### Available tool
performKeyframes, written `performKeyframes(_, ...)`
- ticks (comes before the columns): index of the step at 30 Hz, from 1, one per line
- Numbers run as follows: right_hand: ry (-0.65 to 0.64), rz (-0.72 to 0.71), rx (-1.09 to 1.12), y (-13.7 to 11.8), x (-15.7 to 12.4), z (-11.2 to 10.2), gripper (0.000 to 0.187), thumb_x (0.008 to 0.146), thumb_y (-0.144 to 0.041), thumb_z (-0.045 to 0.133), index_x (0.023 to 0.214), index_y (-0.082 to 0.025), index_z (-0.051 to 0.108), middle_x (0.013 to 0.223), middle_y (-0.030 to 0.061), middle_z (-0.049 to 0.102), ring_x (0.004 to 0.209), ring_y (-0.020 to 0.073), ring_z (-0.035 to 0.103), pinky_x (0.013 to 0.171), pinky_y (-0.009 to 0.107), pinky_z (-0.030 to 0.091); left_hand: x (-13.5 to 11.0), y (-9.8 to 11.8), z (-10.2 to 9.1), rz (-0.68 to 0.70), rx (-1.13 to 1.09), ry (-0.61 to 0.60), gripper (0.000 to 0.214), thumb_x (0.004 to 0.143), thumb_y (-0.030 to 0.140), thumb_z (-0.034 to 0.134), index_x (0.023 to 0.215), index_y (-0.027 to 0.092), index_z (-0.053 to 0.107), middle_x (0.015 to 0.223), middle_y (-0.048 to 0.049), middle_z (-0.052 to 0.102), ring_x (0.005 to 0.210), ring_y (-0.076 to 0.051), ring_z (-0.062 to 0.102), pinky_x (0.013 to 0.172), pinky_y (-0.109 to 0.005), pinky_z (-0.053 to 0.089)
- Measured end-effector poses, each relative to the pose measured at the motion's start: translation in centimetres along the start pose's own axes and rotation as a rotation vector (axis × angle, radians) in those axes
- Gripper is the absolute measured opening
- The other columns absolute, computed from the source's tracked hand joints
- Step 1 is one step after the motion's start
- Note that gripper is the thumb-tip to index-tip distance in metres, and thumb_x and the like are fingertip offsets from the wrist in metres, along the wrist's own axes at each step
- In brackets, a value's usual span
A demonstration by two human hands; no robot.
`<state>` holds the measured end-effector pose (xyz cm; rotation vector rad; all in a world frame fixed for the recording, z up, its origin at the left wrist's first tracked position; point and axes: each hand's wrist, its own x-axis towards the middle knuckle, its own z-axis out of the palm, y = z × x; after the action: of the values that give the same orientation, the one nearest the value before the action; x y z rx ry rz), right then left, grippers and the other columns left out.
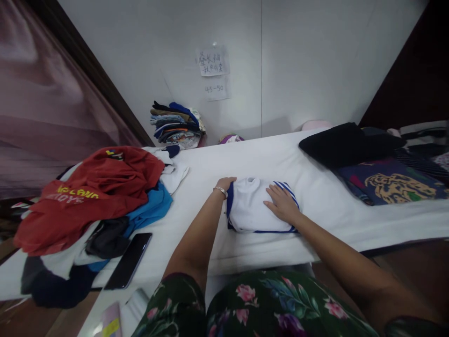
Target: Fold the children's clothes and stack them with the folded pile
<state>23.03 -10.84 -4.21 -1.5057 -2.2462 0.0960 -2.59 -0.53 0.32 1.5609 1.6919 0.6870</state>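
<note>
Near left, a pink object (111, 312) is cut off. On the worktop's (206, 164) middle lies a folded, blue-edged white garment (247, 208); the person's right hand (283, 204) rests flat on it, fingers spread. The left hand (225, 182) touches its far left corner, its grip impossible to tell. Beyond the far edge, a purple item (228, 139) is partly hidden.

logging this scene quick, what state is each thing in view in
white-and-blue garment, folded
left hand, at the garment's edge
right hand, open, flat on the garment
red shirt, unfolded, crumpled
bright blue cloth, crumpled
clothes stack, folded, piled up
black garment, folded
phone, lying flat, screen dark
white sheet, spread out, creased
paper notes, stuck to the wall
</note>
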Motion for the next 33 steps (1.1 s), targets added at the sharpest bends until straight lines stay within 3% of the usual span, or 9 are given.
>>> performKeyframes(6, -0.004, 0.002, 0.012, -0.2, 0.0, -0.1, 0.056, 0.091, -0.052, 0.035, 0.136, -0.019, 0.043, 0.143, 0.012, 0.041, 0.134, 0.03, 0.032, 0.108, 0.051, 0.022, -0.2, -0.8, -0.1, -0.085, 0.144, 0.022, 0.029, 0.088, 0.034, 0.054, 0.114, 0.021, 0.056, 0.119, -0.0068, 0.055, 0.102, -0.019, 0.057, 0.085, -0.037, 0.05)
performKeyframes(10, -0.003, 0.025, 0.05, -0.3, 0.0, -0.3, 0.055, 0.09, -0.052, 0.036, 0.134, -0.019, 0.046, 0.141, 0.0115, 0.043, 0.133, 0.03, 0.033, 0.107, 0.052, 0.023, -1.0, 0.1, 0.0, -0.078, 0.213, 0.128, 0.033, 0.088, 0.04, 0.051, 0.111, 0.018, 0.061, 0.118, -0.0101, 0.059, 0.114, -0.026, 0.052, 0.097, -0.04, 0.04)
performKeyframes(13, 0.026, 0.035, 0.133, 0.0, 0.8, -0.8, 0.052, 0.09, -0.05, 0.037, 0.131, -0.02, 0.049, 0.139, 0.0107, 0.047, 0.132, 0.0281, 0.036, 0.107, 0.05, 0.028, -1.9, 1.3, 0.3, 0.169, 0.264, 0.167, 0.033, 0.086, 0.039, 0.051, 0.11, 0.021, 0.063, 0.127, -0.0085, 0.056, 0.123, -0.023, 0.045, 0.106, -0.035, 0.03)
performKeyframes(15, 0.06, 0.011, 0.181, 0.2, 1.9, -1.3, 0.049, 0.091, -0.045, 0.038, 0.131, -0.019, 0.049, 0.139, 0.011, 0.047, 0.132, 0.0272, 0.035, 0.107, 0.048, 0.029, -2.2, 2.1, 0.9, 0.388, 0.317, 0.084, 0.033, 0.081, 0.035, 0.057, 0.11, 0.022, 0.065, 0.132, -0.0068, 0.052, 0.127, -0.02, 0.04, 0.109, -0.032, 0.027)
performKeyframes(17, 0.077, -0.018, 0.195, 0.3, 3.3, -1.7, 0.047, 0.09, -0.036, 0.039, 0.132, -0.017, 0.048, 0.14, 0.0108, 0.045, 0.134, 0.0269, 0.033, 0.108, 0.046, 0.029, -2.3, 2.7, 1.4, 0.476, 0.361, -0.052, 0.035, 0.076, 0.03, 0.062, 0.11, 0.023, 0.066, 0.137, -0.006, 0.048, 0.131, -0.021, 0.035, 0.111, -0.033, 0.024)
performKeyframes(21, 0.019, 0.012, 0.181, 0.7, 6.2, -1.9, 0.049, 0.084, -0.019, 0.042, 0.133, -0.016, 0.047, 0.135, 0.0102, 0.051, 0.131, 0.0275, 0.037, 0.107, 0.045, 0.03, -1.7, 3.6, 1.8, 0.416, 0.326, -0.178, 0.033, 0.079, 0.026, 0.054, 0.108, 0.021, 0.067, 0.134, -0.0052, 0.052, 0.13, -0.022, 0.038, 0.11, -0.033, 0.025)
performKeyframes(26, 0.009, 0.06, 0.261, 1.4, 7.8, -1.1, 0.041, 0.079, -0.019, 0.051, 0.119, -0.018, 0.059, 0.108, 0.0085, 0.065, 0.104, 0.0226, 0.056, 0.097, 0.037, 0.038, -1.0, 4.2, 1.2, 0.364, 0.247, -0.275, 0.032, 0.082, 0.027, 0.042, 0.094, 0.025, 0.071, 0.112, 0.0015, 0.067, 0.109, -0.018, 0.056, 0.098, -0.025, 0.038)
performKeyframes(29, 0.047, 0.118, 0.293, 1.8, 7.9, -0.6, 0.025, 0.083, -0.023, 0.046, 0.096, -0.018, 0.066, 0.098, 0.0073, 0.066, 0.098, 0.0202, 0.056, 0.091, 0.032, 0.04, -0.5, 4.0, 1.0, 0.313, 0.294, -0.268, 0.028, 0.075, 0.022, 0.047, 0.088, 0.025, 0.072, 0.11, 0.0014, 0.068, 0.109, -0.018, 0.056, 0.096, -0.023, 0.038)
performKeyframes(33, 0.066, 0.2, 0.319, 1.9, 7.5, -0.4, 0.023, 0.086, -0.027, 0.042, 0.087, -0.019, 0.063, 0.091, 0.0047, 0.066, 0.088, 0.0171, 0.057, 0.081, 0.028, 0.043, 0.4, 3.0, 1.0, 0.245, 0.371, -0.237, 0.021, 0.07, 0.027, 0.057, 0.084, 0.022, 0.072, 0.106, -0.0038, 0.07, 0.104, -0.023, 0.058, 0.092, -0.026, 0.04)
